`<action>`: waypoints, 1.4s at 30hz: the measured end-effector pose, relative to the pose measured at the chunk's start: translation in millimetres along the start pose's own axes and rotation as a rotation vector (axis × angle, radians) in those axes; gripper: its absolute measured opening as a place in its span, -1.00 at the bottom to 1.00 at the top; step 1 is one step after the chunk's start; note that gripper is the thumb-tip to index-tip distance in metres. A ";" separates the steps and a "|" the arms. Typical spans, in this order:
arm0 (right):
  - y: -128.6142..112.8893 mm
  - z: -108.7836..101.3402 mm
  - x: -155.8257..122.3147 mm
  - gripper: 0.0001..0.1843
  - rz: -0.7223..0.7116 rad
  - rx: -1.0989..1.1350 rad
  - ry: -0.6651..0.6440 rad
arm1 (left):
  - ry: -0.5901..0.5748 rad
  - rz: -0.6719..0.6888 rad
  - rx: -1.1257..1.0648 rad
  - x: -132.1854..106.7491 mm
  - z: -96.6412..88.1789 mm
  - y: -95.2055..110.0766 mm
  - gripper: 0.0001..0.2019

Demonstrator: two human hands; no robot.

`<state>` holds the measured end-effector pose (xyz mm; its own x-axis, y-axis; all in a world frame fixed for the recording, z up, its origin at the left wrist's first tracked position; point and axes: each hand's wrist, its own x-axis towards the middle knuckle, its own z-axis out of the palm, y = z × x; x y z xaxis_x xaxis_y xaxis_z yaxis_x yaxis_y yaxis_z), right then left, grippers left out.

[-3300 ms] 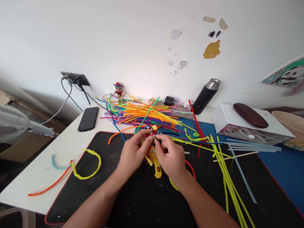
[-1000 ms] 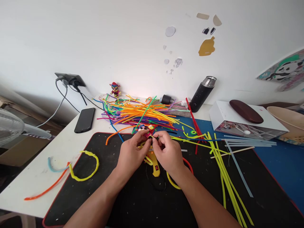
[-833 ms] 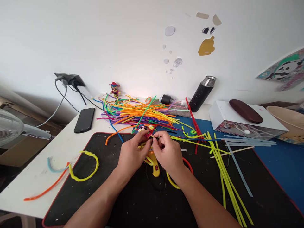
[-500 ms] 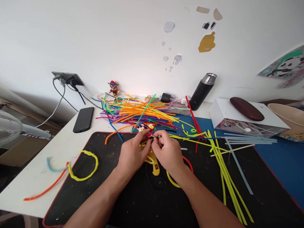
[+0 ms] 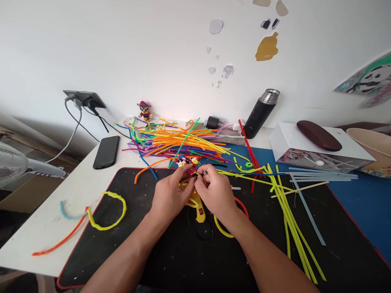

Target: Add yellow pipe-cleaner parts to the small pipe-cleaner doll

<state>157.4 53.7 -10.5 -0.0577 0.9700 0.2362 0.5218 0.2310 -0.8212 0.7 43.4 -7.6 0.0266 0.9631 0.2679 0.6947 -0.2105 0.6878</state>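
Observation:
A small pipe-cleaner doll (image 5: 182,162) with a blue, black, white and magenta head and body is held over the black mat. My left hand (image 5: 172,190) is closed around its lower side, with thumb and index finger pinching it. From the right, my right hand (image 5: 214,189) pinches close against the doll's lower edge; a small dark bit shows between the fingertips, too small to make out. Beneath both hands lies a yellow glue gun (image 5: 200,209), partly hidden, with a small orange light lit. Yellow pipe cleaner loops stick out under my left hand.
A heap of coloured pipe cleaners (image 5: 183,142) lies behind my hands. A similar finished doll (image 5: 144,110) stands by the wall. Yellow-green pipe cleaners (image 5: 295,224) and clear glue sticks (image 5: 308,215) lie right. A phone (image 5: 106,152), black flask (image 5: 262,114) and white box (image 5: 320,140) stand around.
The camera view has shifted slightly. Both hands stay together at the doll, with only small finger movement.

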 end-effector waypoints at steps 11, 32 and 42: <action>-3.7 -3.4 0.9 -0.94 0.008 0.014 -0.029 | 0.004 -0.020 -0.045 2.9 -2.5 0.8 -0.65; -6.2 -3.9 -1.3 -0.92 -0.020 0.083 0.006 | -0.005 -0.071 -0.159 3.8 -9.6 4.2 -0.66; -20.5 -4.7 -4.9 -0.78 0.089 0.403 -0.057 | 0.147 -0.230 -0.715 15.6 -22.9 -3.6 -0.54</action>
<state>151.0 43.9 7.6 -0.0802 0.9876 0.1353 0.1529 0.1463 -0.9773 -17.8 55.4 9.6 -0.1935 0.9741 0.1174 0.0355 -0.1126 0.9930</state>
